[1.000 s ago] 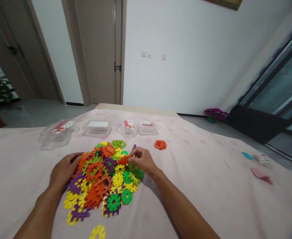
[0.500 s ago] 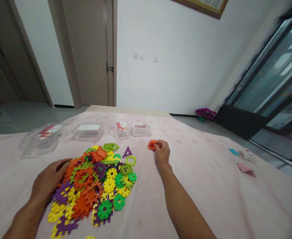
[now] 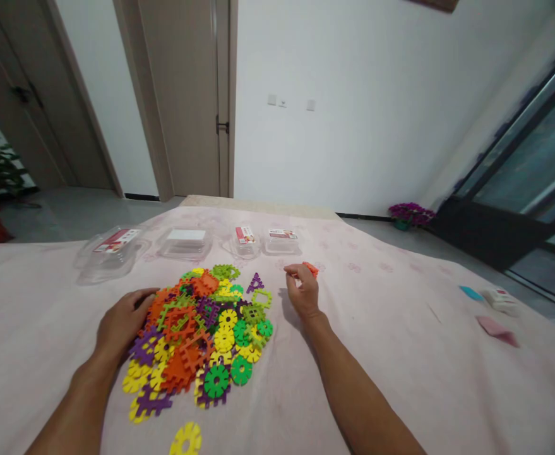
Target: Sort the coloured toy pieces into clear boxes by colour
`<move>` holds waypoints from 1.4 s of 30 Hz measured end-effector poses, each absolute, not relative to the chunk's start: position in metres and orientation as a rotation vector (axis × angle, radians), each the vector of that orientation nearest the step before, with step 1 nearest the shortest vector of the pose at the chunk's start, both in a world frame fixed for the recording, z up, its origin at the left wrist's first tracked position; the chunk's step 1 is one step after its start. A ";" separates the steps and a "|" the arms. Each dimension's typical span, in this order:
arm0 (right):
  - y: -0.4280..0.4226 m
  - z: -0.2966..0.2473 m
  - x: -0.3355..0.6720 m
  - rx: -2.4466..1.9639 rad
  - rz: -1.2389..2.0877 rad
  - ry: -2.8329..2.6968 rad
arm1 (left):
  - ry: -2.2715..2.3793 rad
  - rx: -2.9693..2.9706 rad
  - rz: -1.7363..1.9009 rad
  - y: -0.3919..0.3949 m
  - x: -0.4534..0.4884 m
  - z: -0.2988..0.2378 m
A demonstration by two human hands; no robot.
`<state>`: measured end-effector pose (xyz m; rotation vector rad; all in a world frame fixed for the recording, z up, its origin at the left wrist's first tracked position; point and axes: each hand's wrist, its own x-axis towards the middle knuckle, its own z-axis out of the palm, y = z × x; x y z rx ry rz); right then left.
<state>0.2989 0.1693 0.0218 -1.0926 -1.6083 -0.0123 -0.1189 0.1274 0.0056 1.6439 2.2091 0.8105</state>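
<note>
A heap of plastic interlocking pieces (image 3: 196, 335) in orange, yellow, green and purple lies on the pink cloth. My left hand (image 3: 123, 322) rests against the heap's left side, fingers stretched out and touching orange pieces. To the right of the heap, my right hand (image 3: 303, 291) is loosely curled, with a gap between thumb and index finger and nothing visible between them. Just behind it sits an orange piece (image 3: 311, 268), partly hidden by the knuckles. A purple triangle piece (image 3: 255, 282) and a light green frame piece (image 3: 262, 298) lie at the heap's right edge.
Clear plastic boxes stand along the back: a large one (image 3: 111, 249), another (image 3: 185, 243), and two small ones (image 3: 245, 240) (image 3: 281, 240). A loose yellow piece (image 3: 185, 439) lies in front. At right are a pink cloth scrap (image 3: 497, 330), a blue piece (image 3: 470, 292) and a white pack (image 3: 501, 300).
My right hand has let go of the orange piece and moved left of it, toward the heap. The left hand stays beside the heap. The whole view has shifted slightly.
</note>
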 end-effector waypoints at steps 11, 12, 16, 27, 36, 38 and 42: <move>0.094 0.048 0.193 -0.685 0.161 -2.321 | 2.232 1.623 0.851 0.127 -0.119 0.003; 0.092 0.047 0.187 -0.704 0.147 -2.348 | 2.235 1.616 0.857 0.128 -0.119 0.003; 0.081 0.044 0.167 -0.760 0.108 -2.406 | 2.232 1.608 0.872 0.128 -0.119 0.001; 0.028 0.062 0.156 -0.323 0.165 -2.794 | 2.197 1.657 0.910 0.127 -0.118 0.003; 0.080 0.040 0.161 -0.519 0.016 -2.725 | 2.193 1.638 0.907 0.129 -0.119 0.000; 0.090 0.035 0.163 -0.562 0.004 -2.653 | 2.192 1.637 0.911 0.128 -0.119 0.001; 0.096 0.032 0.170 -0.690 0.065 -2.408 | 2.199 1.611 0.910 0.127 -0.118 0.002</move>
